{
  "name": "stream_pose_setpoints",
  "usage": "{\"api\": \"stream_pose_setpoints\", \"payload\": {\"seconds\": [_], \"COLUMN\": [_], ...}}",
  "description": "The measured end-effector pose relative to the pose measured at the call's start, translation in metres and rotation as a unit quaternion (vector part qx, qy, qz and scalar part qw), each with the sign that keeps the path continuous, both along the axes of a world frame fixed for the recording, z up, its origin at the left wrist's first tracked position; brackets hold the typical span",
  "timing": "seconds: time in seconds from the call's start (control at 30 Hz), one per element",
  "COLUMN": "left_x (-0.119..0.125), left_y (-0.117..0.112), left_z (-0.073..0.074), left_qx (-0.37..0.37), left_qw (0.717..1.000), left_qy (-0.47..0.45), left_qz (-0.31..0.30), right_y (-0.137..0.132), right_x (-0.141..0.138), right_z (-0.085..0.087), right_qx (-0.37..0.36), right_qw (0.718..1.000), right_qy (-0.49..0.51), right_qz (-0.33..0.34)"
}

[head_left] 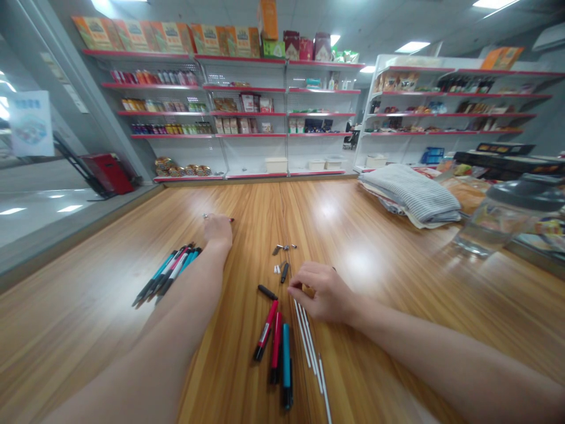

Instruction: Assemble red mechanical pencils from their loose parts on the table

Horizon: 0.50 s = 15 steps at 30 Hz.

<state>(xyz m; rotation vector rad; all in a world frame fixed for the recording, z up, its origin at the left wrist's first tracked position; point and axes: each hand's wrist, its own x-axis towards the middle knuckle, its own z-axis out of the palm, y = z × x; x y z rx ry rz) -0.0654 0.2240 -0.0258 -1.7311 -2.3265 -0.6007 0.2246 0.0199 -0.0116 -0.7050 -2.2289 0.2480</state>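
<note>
- Wood-grained table [247,200], brightly lit, with the white refills [306,335] lying side by side near its middle.
- Right hand [324,291], over the refills' far ends: fingers curled, thumb near the index fingertip; I cannot tell whether it pinches anything.
- Left hand [218,231], beyond the refills and to their left: fingers bent over a slim thing whose silvery and dark red ends peek out either side; I cannot tell how firmly it is held.
- Teal barrel [286,353], just left of the refills: glossy, black at its near end.
- Two pink barrels [276,344], left of the teal one: likewise black-ended.
- Two black grips [267,291], near the refills' far ends: short and matte.
- Small metal parts [286,248], farther beyond the refills: silvery, scattered.
- Bundle of pens [175,271], well left of the refills, beside the left forearm: teal, pink and white bodies, dark tips pointing nearer.
- Folded striped cloth [408,191] and clear bottle [489,218], well right of the refills.
- Stocked shelves [247,154], far behind the refills: white with red edges.
</note>
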Motion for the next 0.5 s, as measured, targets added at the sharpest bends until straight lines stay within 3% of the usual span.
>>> {"api": "stream_pose_setpoints", "payload": {"seconds": [0.27,0.5], "left_x": [0.003,-0.002], "left_y": [0.016,0.020], "left_z": [-0.009,-0.007], "left_qx": [-0.002,-0.018], "left_qw": [0.998,0.998], "left_qy": [0.058,0.052], "left_qz": [0.026,0.005], "right_y": [0.002,0.001], "right_x": [-0.001,-0.002], "right_z": [-0.002,0.000], "right_qx": [0.013,0.014], "right_qw": [1.000,1.000], "right_qy": [-0.002,0.000], "right_qz": [0.002,0.002]}}
